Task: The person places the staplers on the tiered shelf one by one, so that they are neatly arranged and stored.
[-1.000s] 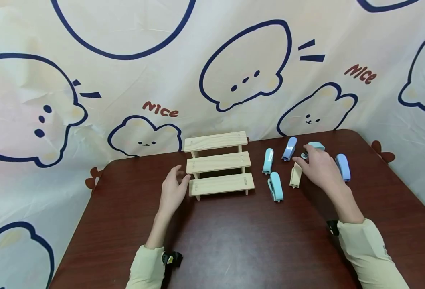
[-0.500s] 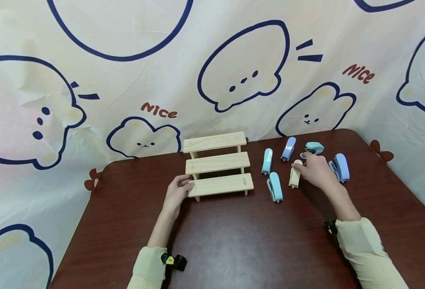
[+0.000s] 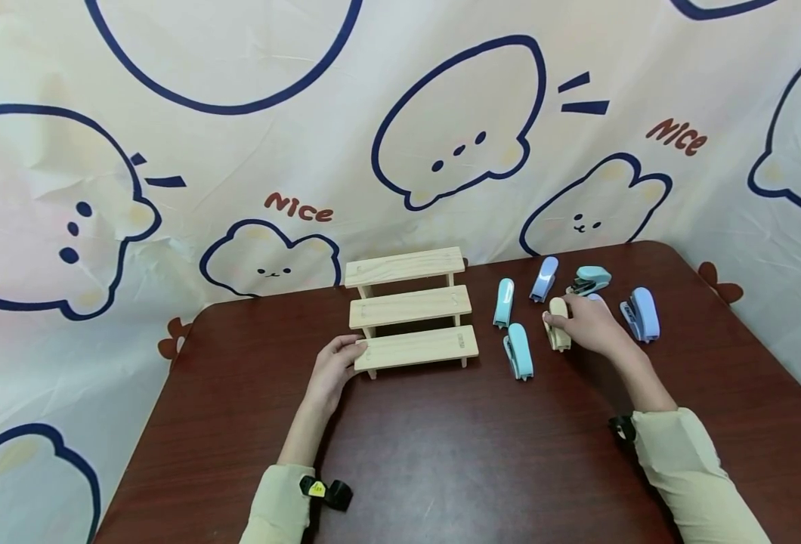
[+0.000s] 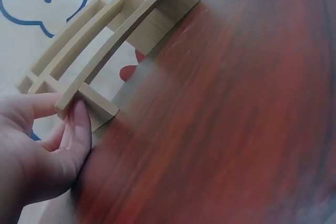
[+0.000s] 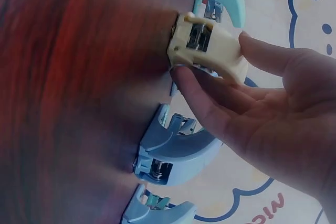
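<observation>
My left hand point(image 3: 332, 370) pinches the left end of the lowest step of a three-tier wooden stand point(image 3: 410, 306). In the left wrist view, the thumb and fingers point(image 4: 79, 124) lie on either side of that board's end. Over on the right, my right hand point(image 3: 589, 323) grips a cream stapler point(image 3: 560, 332) between thumb and fingers. The right wrist view shows the cream stapler point(image 5: 215, 45) end-on, close over the table, with the palm behind it. A sliver of a purple-blue stapler point(image 3: 596, 298) peeks out behind the right hand, which hides the rest.
Two light blue staplers point(image 3: 519, 353) stand between the stand and the right hand. Behind are a periwinkle stapler point(image 3: 544, 279) and a teal one point(image 3: 592, 278). A blue-violet stapler point(image 3: 641, 314) lies to the right. A printed cloth point(image 3: 441, 113) backs the dark wooden table point(image 3: 455, 453).
The left hand has come onto the stand's lowest step and taken hold of its end. My right hand has shifted from near the teal stapler to the cream stapler and now grips it.
</observation>
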`<action>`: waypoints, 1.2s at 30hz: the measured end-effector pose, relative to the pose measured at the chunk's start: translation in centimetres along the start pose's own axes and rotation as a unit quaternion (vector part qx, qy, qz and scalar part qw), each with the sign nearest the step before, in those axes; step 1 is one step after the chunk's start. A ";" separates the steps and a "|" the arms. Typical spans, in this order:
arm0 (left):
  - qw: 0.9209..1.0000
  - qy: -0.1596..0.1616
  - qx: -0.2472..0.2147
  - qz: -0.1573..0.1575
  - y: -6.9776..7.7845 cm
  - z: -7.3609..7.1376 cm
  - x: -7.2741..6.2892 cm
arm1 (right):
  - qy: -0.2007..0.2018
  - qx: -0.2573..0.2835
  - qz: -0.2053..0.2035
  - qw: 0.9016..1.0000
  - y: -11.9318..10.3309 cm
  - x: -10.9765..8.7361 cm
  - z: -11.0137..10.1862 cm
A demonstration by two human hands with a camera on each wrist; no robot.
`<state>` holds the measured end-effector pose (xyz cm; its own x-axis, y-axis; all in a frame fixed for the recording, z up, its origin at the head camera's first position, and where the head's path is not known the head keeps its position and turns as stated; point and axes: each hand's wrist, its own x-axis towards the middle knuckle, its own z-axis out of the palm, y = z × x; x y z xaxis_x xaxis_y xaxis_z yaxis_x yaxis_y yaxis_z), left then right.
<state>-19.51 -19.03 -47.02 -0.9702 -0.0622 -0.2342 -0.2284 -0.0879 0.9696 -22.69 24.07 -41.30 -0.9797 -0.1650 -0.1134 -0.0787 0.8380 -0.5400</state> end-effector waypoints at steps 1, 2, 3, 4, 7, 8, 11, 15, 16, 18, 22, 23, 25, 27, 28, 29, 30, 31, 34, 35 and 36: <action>1.000 0.000 -0.002 0.001 0.0 0.0 0.0 | 0.000 0.001 -0.002 1.000 0.1 0.0 0.0; 1.000 0.002 -0.005 0.001 0.0 0.0 0.0 | 0.001 0.006 -0.006 1.000 0.1 0.0 0.1; 1.000 0.005 -0.008 0.001 0.0 0.1 -0.1 | 0.002 0.010 -0.009 1.000 0.2 0.0 0.1; 1.000 0.009 -0.011 0.000 0.0 0.1 -0.1 | 0.002 0.015 -0.011 1.000 0.3 0.0 0.1; 1.000 0.014 -0.011 -0.003 -0.1 0.2 -0.1 | 0.007 0.023 -0.022 0.999 0.5 0.0 0.1; 1.000 0.016 -0.011 -0.005 -0.1 0.2 -0.1 | 0.009 0.025 -0.024 0.999 0.5 0.0 0.1; 1.000 0.015 -0.007 -0.005 -0.3 0.2 -0.1 | 0.015 0.031 -0.024 0.999 0.7 -0.1 -0.2; 1.000 0.013 -0.001 0.002 -0.3 0.2 0.0 | 0.035 0.052 -0.016 0.998 0.8 -0.3 -0.6; 1.000 0.015 0.000 0.004 -0.3 0.2 0.0 | 0.038 0.060 -0.014 0.997 0.8 -0.4 -0.7; 1.000 0.017 0.003 0.008 -0.2 0.3 0.0 | 0.041 0.087 -0.012 0.995 0.7 -0.5 -0.9; 1.000 0.022 0.000 0.013 -0.2 0.5 0.0 | 0.032 0.171 -0.011 0.985 0.4 -0.7 -1.1; 1.000 0.022 -0.001 0.015 -0.2 0.5 0.0 | 0.030 0.192 -0.012 0.981 0.4 -0.7 -1.2; 1.000 0.023 -0.004 0.017 -0.3 0.6 0.1 | 0.029 0.225 -0.015 0.974 0.2 -0.8 -1.4; 1.000 0.025 -0.002 0.018 -0.4 0.7 0.1 | 0.035 0.250 -0.017 0.968 0.1 -0.8 -1.6; 0.999 0.026 -0.001 0.019 -0.4 0.7 0.1 | 0.040 0.261 -0.017 0.964 0.0 -0.9 -1.8; 0.999 0.028 0.002 0.020 -0.4 0.7 0.1 | 0.046 0.275 -0.015 0.960 -0.2 -0.9 -2.0; 0.999 0.030 0.003 0.022 -0.5 0.8 0.1 | 0.054 0.289 -0.014 0.956 -0.3 -0.8 -2.2; 0.999 0.032 0.005 0.025 -0.5 0.8 0.1 | 0.063 0.304 -0.012 0.950 -0.6 -0.8 -2.5; 0.999 0.038 0.006 0.032 -0.5 0.8 0.1 | 0.091 0.365 -0.015 0.926 -1.5 -0.9 -3.3; 0.999 0.040 0.006 0.033 -0.5 0.8 0.1 | 0.098 0.390 -0.020 0.915 -1.8 -1.0 -3.5; 0.999 0.041 0.006 0.034 -0.6 0.9 0.1 | 0.105 0.417 -0.027 0.902 -2.1 -1.1 -3.7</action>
<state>-19.51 -18.11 -47.51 -0.9735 -0.1496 -0.1730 -0.1644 -0.0681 0.9840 -22.16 24.43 -36.97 -0.9988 -0.0191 0.0449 -0.0471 0.1338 -0.9899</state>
